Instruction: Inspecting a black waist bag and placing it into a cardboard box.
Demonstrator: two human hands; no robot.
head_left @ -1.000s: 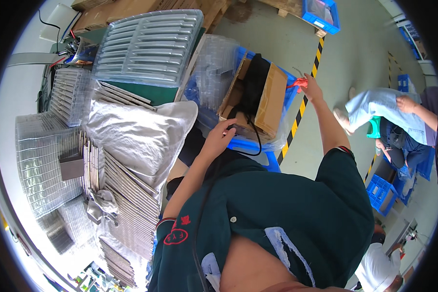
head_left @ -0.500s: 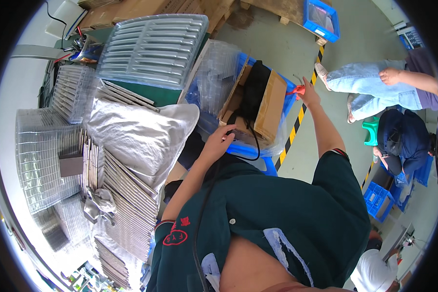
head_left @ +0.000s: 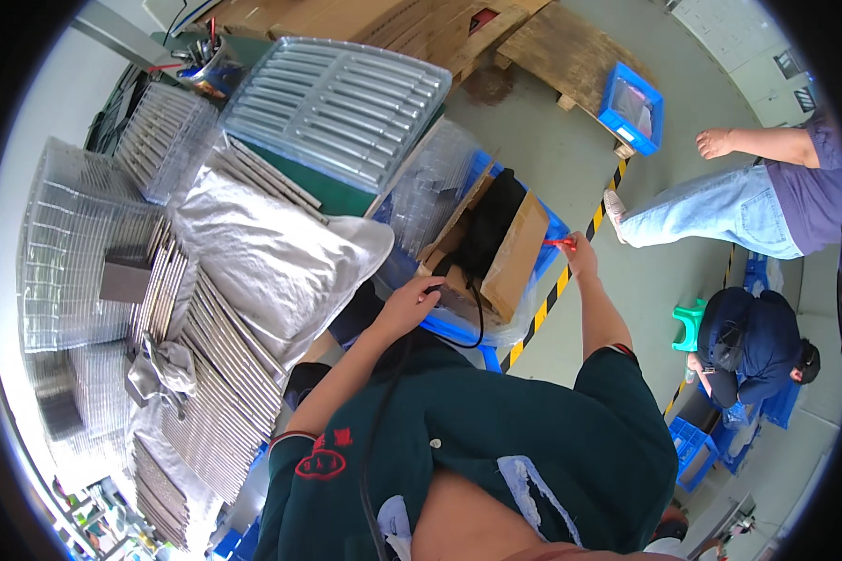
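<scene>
My left hand (head_left: 409,309), a dark ring on one finger, is at the near left corner of an open cardboard box (head_left: 517,252). Its fingers are bent and close together; what they hold, if anything, is too small to make out. Inside the box lies a black soft item (head_left: 491,220), and a black cable (head_left: 481,318) loops out over the near edge. My right hand (head_left: 582,257) is closed on a thin red strip (head_left: 559,242) beside the right rim of the blue crate (head_left: 558,227). The box sits in this crate, with clear plastic around it.
Left of me, metal rods (head_left: 220,411) and a grey cloth (head_left: 276,234) cover a bench, with clear plastic trays (head_left: 337,107) stacked around. Yellow-black tape (head_left: 552,297) marks the floor. One person (head_left: 758,201) stands at the right; another (head_left: 753,337) crouches by a green stool (head_left: 689,325).
My right hand's raised index finger has come down toward the red strip. My left hand stays by the box. The standing person's hand has moved out from the body. The whole view has shifted.
</scene>
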